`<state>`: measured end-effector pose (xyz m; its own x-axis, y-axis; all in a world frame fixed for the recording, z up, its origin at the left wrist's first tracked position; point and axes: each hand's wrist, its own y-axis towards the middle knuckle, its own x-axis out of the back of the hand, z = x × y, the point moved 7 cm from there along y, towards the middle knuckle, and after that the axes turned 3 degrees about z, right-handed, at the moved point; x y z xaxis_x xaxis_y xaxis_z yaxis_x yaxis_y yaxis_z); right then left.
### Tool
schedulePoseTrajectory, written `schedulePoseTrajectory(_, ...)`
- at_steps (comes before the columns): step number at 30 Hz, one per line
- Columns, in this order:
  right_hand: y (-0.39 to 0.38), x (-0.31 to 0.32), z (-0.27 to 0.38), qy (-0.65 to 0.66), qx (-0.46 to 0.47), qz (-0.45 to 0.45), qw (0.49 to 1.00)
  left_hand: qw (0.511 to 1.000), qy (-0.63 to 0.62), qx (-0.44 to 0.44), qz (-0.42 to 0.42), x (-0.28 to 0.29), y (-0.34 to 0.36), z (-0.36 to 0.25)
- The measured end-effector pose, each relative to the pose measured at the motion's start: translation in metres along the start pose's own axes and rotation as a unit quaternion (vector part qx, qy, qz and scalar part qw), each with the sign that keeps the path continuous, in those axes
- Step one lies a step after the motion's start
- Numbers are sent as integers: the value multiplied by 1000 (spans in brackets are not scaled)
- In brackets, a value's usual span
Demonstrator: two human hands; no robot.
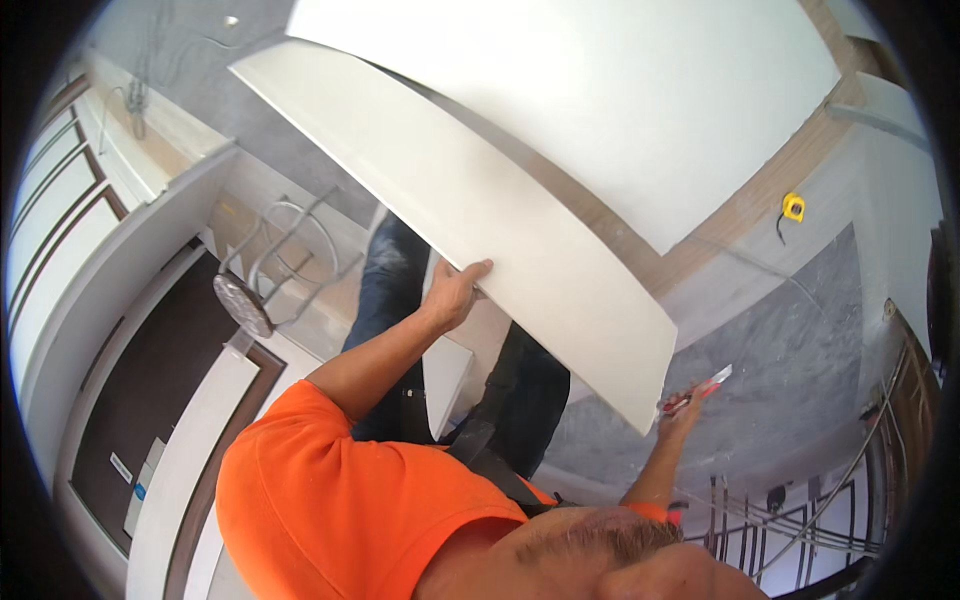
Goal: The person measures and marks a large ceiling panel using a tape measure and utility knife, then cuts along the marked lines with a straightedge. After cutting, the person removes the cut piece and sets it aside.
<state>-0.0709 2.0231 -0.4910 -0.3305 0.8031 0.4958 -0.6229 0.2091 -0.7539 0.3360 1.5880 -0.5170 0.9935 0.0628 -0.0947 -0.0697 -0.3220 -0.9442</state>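
A long cream-white board strip [480,220] slants across the view from upper left to lower right. My left hand [455,293] grips its near long edge around the middle, thumb on the face and fingers underneath. Beyond the strip's lower right end, my right hand [682,412] is closed around a red utility knife [708,384]. The knife's bright blade points up and to the right, apart from the strip. My legs in dark trousers [393,290] show partly beneath the strip.
A large white board [620,110] lies beyond the strip. A yellow tape measure [793,207] rests on the right. To the left, a stool with a round seat [243,305] and metal legs is tipped over. White panels and a dark door [150,400] stand farther left.
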Motion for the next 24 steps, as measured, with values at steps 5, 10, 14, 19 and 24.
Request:
schedulePoseTrajectory(5,-149,-63,57,95,53,150,983,999,-8,21,38,-1,-71,-70)
schedulePoseTrajectory(10,-281,-68,173,-38,307,143,940,994,-7,38,105,10,-135,-134)
schedulePoseTrajectory(14,-341,-52,264,-27,518,93,850,983,-54,-3,175,11,-202,-200)
schedulePoseTrajectory(19,-436,-56,409,97,621,94,772,957,-160,-99,222,10,-271,-238)
schedulePoseTrajectory(24,-520,-67,522,162,721,168,653,916,-279,-161,239,13,-349,-248)
